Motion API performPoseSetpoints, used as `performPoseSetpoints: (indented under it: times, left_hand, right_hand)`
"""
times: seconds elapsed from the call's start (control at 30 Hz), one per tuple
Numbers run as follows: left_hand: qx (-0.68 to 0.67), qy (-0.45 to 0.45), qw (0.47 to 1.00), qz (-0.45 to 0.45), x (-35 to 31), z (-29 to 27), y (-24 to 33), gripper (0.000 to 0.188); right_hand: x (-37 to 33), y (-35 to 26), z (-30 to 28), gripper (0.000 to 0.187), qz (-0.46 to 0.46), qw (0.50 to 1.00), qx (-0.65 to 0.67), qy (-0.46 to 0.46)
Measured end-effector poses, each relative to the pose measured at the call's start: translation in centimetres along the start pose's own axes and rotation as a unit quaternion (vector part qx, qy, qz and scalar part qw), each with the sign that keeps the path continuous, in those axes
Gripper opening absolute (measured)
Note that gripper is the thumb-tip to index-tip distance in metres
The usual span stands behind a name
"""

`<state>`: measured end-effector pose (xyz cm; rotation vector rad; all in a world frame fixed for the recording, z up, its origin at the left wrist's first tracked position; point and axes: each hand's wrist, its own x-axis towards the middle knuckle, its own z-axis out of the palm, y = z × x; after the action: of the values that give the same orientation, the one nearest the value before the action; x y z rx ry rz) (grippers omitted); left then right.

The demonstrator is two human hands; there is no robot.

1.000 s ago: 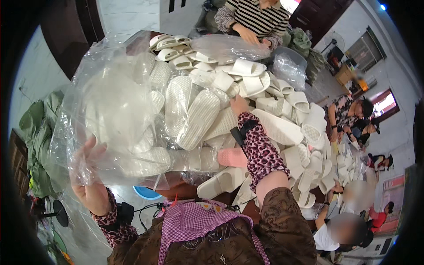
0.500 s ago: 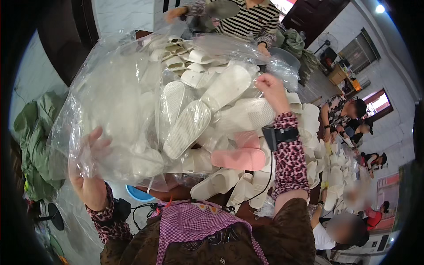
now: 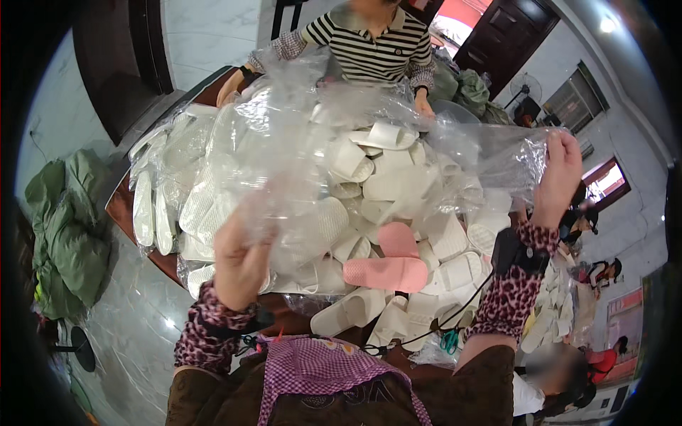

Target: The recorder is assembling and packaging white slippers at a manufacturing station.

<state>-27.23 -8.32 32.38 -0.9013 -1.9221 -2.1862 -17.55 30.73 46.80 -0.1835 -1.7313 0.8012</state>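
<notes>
A big clear plastic bag (image 3: 501, 156) stretches over the heap between my two hands. My right hand (image 3: 559, 170), out at the right, pinches its edge. At the left my left hand (image 3: 241, 259) is curled on the film, its fingers blurred. Beneath lies a heap of white slippers (image 3: 391, 181), some soles up, some showing their straps. Two pink slippers (image 3: 387, 275) lie at the near middle of the heap. White slippers in clear wrapping (image 3: 167, 202) are heaped on the left, close to my left hand.
Across the brown table (image 3: 167, 264) a person in a striped shirt (image 3: 373, 50) has both hands at the heap's far side. Teal scissors (image 3: 449, 342) lie at the near edge. Green sacks (image 3: 74, 234) stand on the floor left. More people work at the right.
My right hand has swung far right with the bag's edge; my left hand has moved right and inward. The film has come off the left slippers. The person opposite stands more upright.
</notes>
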Motion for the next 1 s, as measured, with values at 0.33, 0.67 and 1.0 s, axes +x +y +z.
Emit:
performPoseSetpoints:
  times: [0.33, 0.67, 1.0]
  left_hand:
    - [0.112, -0.067, 0.969, 0.208, 0.8, 6.6, 0.3, 0.058]
    - [0.192, -0.243, 0.920, 0.239, -0.7, 8.1, -1.1, 0.060]
    - [0.233, -0.332, 0.868, 0.286, -2.3, 10.3, -5.2, 0.059]
  right_hand:
    - [-9.0, -7.5, 6.5, 0.013, 0.231, 0.914, 0.192, -0.272]
    - [-12.2, -5.1, 7.7, 0.049, 0.337, 0.817, 0.310, -0.351]
    - [-8.9, -1.2, 2.4, 0.020, 0.360, 0.896, 0.111, -0.234]
